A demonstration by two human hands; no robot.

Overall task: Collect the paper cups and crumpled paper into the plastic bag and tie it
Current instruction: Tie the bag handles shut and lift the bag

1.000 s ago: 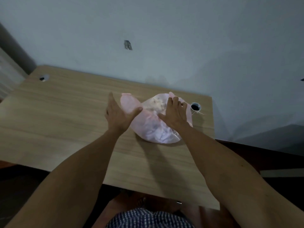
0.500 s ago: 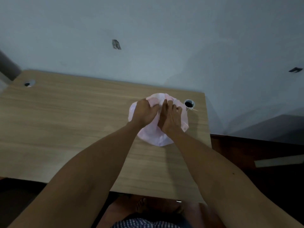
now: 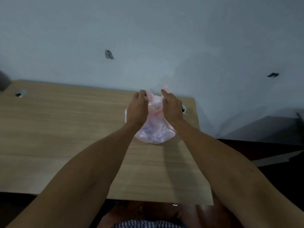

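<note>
A pink translucent plastic bag [image 3: 154,134] sits bulging on the wooden table [image 3: 65,129] near its far right corner. Pale crumpled shapes show faintly through the plastic; I cannot make out separate cups. My left hand [image 3: 137,111] grips the bag's left handle strip at the top. My right hand [image 3: 171,109] pinches the right handle strip, whose tip sticks up past my fingers. The two strips are held apart above the bag's mouth. The mouth itself is mostly hidden behind my hands.
A round cable hole [image 3: 183,109] lies just right of the bag, another cable hole [image 3: 19,94] at the far left. A pale wall [image 3: 148,38] rises right behind the table. The table's right edge is close to the bag, with dark floor [image 3: 263,153] beyond.
My hands went from resting flat on the bag's sides to gathering its top, and now they hold the two handle strips raised and apart. The bag stands more upright.
</note>
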